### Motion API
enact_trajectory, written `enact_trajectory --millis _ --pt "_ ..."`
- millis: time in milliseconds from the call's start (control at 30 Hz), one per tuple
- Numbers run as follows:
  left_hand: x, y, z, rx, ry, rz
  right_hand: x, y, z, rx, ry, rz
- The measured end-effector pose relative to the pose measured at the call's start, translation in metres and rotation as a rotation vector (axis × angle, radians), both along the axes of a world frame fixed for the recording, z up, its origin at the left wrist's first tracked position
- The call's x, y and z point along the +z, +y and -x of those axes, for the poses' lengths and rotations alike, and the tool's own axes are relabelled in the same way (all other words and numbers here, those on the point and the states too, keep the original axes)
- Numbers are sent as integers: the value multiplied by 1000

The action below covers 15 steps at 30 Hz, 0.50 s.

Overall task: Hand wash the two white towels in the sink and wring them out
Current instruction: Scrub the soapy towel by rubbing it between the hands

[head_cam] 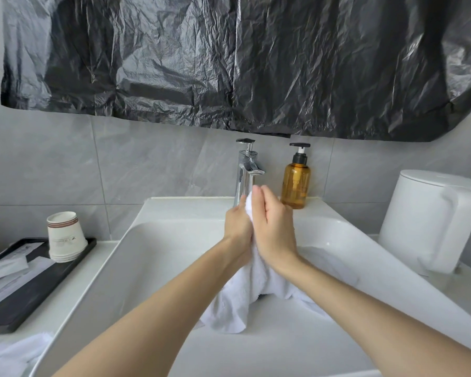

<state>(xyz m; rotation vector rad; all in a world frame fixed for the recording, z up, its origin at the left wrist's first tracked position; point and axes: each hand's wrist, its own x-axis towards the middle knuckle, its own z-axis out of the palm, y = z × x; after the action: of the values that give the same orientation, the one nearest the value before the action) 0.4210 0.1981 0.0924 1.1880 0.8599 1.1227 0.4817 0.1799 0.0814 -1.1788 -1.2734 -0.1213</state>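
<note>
Far and high: black plastic sheet (pixel 229 63), crumpled and glossy, hung across the whole width over a grey tile wall (pixel 147 164), matt with faint veining. Below, a wide white sink (pixel 161 254), smooth and glazed, rectangular with rounded inner corners, filling the middle from far ledge to near edge. At right, just beside the sink, a white lidded container (pixel 424 221), rounded, with a broad loop handle on its near side. At left on the counter, a flat black tray (pixel 38 289), rectangular with a low rim, carrying pale paper packets (pixel 8 268) and, at its far corner, a stack of paper cups (pixel 64 236) set upside down. On the far ledge, a chrome tap (pixel 247 170), angular and mirror-bright, directly behind the hands and partly hidden by them. Just right of it, an amber pump bottle (pixel 296 183), clear-walled with a black pump.

Towel (pixel 253 292) over the middle of the sink: white terry, bunched thick at the top, spreading in limp folds down to the basin floor, one end trailing right under the right forearm. Second towel (pixel 14 355) heaped on the counter at the near left corner, outside the sink, cut off by the frame. Left hand (pixel 238 224) and right hand (pixel 276 227) pressed together around the bunched top, both gripping it, right fingers curved over the upper end, left fingers mostly hidden.
</note>
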Motion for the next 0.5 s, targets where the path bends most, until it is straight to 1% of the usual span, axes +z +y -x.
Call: enact_trajectory --millis 33,100,133,167,233,267,300,367,400,500 --pt "0 -1 0 -23 -12 12 6 5 -5 -9 40 19" --pt "1 -5 -3 -73 -10 50 20 11 -14 -92 217 95" --pt "2 -6 -3 -75 -3 51 19 11 -16 -114 223 104" --pt "4 -5 -2 -52 -5 41 14 6 -13 -105 153 83" --pt "5 0 3 4 -24 25 3 -5 1 -12 -40 23" --pt "5 1 5 9 -39 35 2 -4 2 12 -80 14" --pt "6 0 5 -5 -43 58 6 3 -1 -10 -31 42" --pt "5 -2 3 -57 -34 120 16 13 -8 -92 138 104" --pt "5 -2 3 -66 -33 134 13 13 -9 -99 125 104" --pt "1 3 4 -15 -52 96 -2 -1 1 -4 -142 52"
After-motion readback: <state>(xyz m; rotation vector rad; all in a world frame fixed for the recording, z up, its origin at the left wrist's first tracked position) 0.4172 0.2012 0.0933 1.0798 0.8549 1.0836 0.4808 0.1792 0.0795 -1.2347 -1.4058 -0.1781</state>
